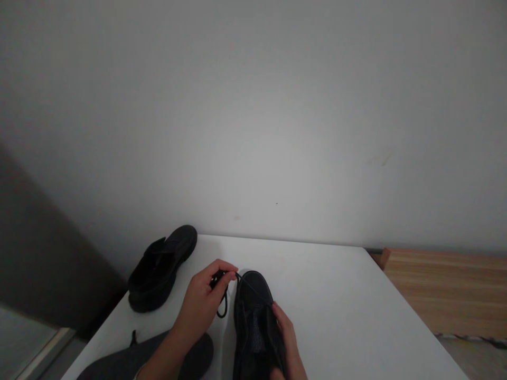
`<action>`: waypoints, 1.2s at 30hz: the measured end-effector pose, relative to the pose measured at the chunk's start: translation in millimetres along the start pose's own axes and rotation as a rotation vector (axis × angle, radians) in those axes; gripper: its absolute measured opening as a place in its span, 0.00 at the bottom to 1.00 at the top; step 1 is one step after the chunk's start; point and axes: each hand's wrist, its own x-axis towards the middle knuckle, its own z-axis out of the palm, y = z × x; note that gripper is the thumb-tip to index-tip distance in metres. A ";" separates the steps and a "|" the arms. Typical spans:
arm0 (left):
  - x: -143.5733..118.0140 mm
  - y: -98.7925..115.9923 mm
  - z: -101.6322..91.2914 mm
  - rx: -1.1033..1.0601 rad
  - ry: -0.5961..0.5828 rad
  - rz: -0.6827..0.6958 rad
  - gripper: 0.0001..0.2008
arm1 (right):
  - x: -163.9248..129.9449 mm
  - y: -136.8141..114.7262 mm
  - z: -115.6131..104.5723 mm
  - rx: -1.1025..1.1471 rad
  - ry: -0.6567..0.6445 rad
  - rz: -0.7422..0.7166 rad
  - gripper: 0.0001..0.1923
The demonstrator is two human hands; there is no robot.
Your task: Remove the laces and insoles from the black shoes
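Note:
A black shoe (253, 295) lies toe away from me on the white table, its lower part cut off by the frame. My left hand (206, 293) pinches a bunched black shoelace (222, 306) to the left of the toe, and a loop hangs below the fingers. One strand runs from that pinch across the toe toward the shoe's right side. There my right hand (287, 335) grips the shoe's right edge, fingers along the upper. Whether its fingertips also hold the lace is hard to make out.
Another black shoe (158, 272) rests at the table's (340, 306) far left corner. Dark grey insoles (127, 356) lie under my left forearm, beside a small black item (133, 338). A pale wall (277, 132) borders the table's back. Wooden furniture (447, 290) stands to the right.

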 end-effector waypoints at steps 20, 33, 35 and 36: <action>2.2 10.2 -4.2 -0.018 -0.132 0.108 0.08 | 8.0 -11.2 -3.9 0.088 0.028 0.063 0.27; -8.8 4.6 -18.0 0.005 -0.108 0.076 0.09 | 67.2 -47.3 -28.1 0.135 0.076 0.311 0.20; -12.9 -4.9 -20.1 -0.008 -0.095 0.017 0.11 | 65.9 -48.1 -27.6 0.144 0.092 0.320 0.19; -15.0 -10.7 -20.8 -0.033 -0.088 -0.016 0.12 | 65.1 -48.8 -27.5 0.147 0.102 0.323 0.19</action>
